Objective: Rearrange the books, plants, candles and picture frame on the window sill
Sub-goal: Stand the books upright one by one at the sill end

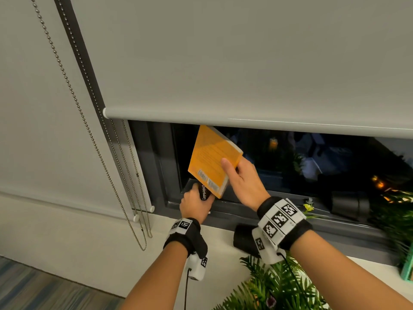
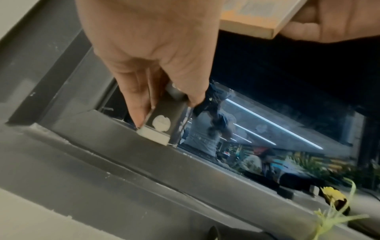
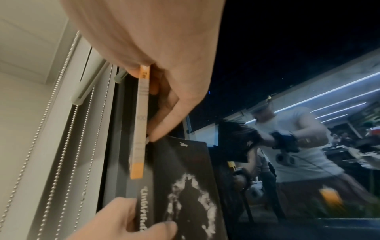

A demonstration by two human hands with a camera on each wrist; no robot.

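In the head view an orange book (image 1: 213,161) tilts against the dark window pane; my right hand (image 1: 233,170) pinches its lower right edge, thumb on the back cover. Below it stands a black book (image 1: 204,193), white lettering on the spine, gripped by my left hand (image 1: 194,199). The left wrist view shows that black book (image 2: 164,121) with its bottom corner on the grey window frame (image 2: 123,162). In the right wrist view the orange book's spine (image 3: 140,123) hangs just left of the black book's cover (image 3: 185,186), fingers (image 3: 170,112) behind it.
A black cylinder (image 1: 243,238) sits on the white sill (image 1: 219,240) under my right wrist. Green plants stand at the bottom (image 1: 274,285) and far right (image 1: 397,222), beside a teal object (image 1: 407,268). A bead chain (image 1: 100,153) hangs left; the blind's bottom bar (image 1: 245,121) is just above.
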